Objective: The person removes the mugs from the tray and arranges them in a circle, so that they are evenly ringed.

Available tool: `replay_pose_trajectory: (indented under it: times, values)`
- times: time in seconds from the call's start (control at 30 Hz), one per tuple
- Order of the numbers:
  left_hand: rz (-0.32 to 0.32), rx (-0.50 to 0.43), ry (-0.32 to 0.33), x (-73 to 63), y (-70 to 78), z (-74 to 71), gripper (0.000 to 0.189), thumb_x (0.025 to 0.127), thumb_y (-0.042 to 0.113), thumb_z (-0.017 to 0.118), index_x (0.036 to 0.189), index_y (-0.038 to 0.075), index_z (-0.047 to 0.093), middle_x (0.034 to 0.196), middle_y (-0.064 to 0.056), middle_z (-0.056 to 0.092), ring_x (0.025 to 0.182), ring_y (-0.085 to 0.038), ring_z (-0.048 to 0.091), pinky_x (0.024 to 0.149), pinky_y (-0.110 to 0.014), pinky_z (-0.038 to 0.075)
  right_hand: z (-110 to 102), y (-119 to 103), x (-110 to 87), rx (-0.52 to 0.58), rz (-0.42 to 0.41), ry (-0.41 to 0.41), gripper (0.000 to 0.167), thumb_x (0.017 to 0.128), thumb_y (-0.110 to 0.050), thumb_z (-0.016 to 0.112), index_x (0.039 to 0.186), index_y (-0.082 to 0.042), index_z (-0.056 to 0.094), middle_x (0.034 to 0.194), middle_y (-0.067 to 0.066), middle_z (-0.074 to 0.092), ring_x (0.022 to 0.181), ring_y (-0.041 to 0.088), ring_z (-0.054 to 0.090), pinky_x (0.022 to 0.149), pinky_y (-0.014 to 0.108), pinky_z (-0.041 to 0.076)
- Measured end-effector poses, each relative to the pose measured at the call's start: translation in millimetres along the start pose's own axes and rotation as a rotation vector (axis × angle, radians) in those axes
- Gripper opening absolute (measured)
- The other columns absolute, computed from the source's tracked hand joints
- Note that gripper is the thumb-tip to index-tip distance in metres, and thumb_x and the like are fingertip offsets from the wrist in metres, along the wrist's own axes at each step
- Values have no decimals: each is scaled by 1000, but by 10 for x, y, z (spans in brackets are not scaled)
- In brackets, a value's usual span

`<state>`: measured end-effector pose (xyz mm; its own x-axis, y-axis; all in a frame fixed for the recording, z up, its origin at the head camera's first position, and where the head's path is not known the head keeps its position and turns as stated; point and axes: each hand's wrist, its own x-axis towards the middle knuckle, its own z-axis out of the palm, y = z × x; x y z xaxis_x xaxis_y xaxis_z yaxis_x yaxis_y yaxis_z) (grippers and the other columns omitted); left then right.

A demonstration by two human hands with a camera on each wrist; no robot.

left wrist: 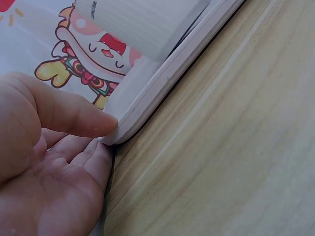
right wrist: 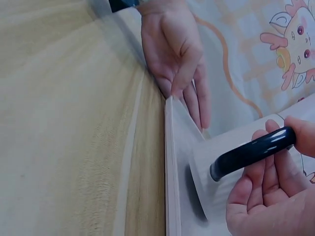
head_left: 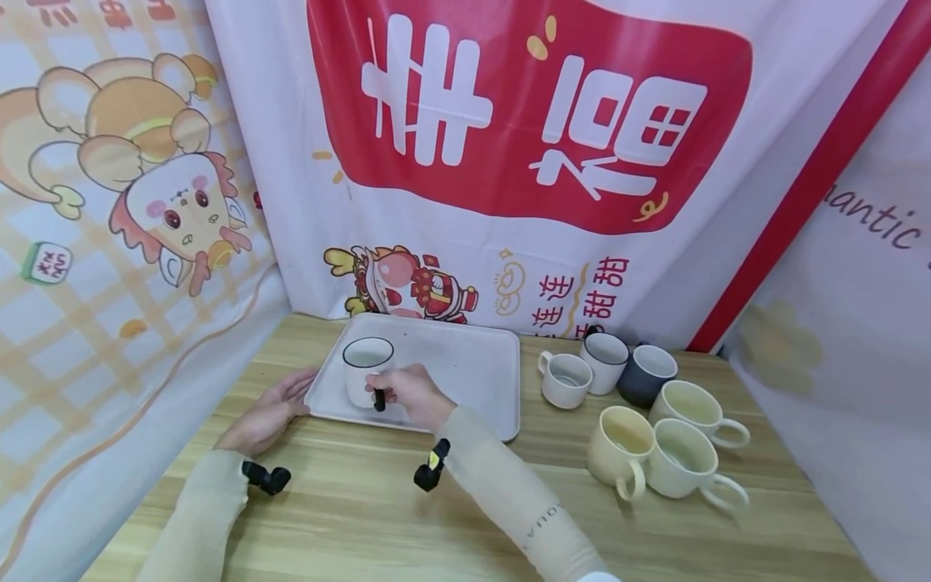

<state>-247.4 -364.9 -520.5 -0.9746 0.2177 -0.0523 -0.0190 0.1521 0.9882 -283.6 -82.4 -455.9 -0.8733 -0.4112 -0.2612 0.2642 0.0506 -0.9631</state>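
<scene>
A white mug point(head_left: 360, 373) with a black rim and black handle stands at the left end of a pale rectangular tray point(head_left: 465, 368). My right hand point(head_left: 414, 394) grips it by the handle point(right wrist: 253, 153), thumb on one side and curled fingers on the other. At the tray's near left corner is my left hand point(head_left: 269, 412). In the left wrist view its thumb point(left wrist: 78, 115) touches the tray's corner, while the other fingers lie fairly straight along the outer side. The mug appears tilted in the right wrist view, where its base is close to the tray surface.
Right of the tray stand a small white cup point(head_left: 565, 381), a black-rimmed white mug point(head_left: 605, 364), a dark grey cup point(head_left: 647, 376), a yellow mug point(head_left: 621, 453) and two cream mugs point(head_left: 682, 459). A printed cloth point(head_left: 524, 121) hangs behind the wooden table point(head_left: 349, 517).
</scene>
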Motion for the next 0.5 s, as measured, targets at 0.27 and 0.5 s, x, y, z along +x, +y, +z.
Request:
replay_pose_trajectory:
  times: [0.27,0.5]
  values:
    - [1,-9,-4,18,14,-11,84,93,-14,47,166,-6,7,176,-29,6,163,-46,6,124,-15,36,-269,41,-432,-46,-29,59,32,95,-25,77,114,0,80,101,4,82,92,13,71,95,33,59]
    - [-3,-7,-18,18,11,6,85,94,-15,47,167,-5,5,176,-29,5,163,-45,5,131,-26,31,-559,92,-829,-43,-75,142,30,96,-26,78,110,0,81,104,2,82,100,13,69,102,36,57]
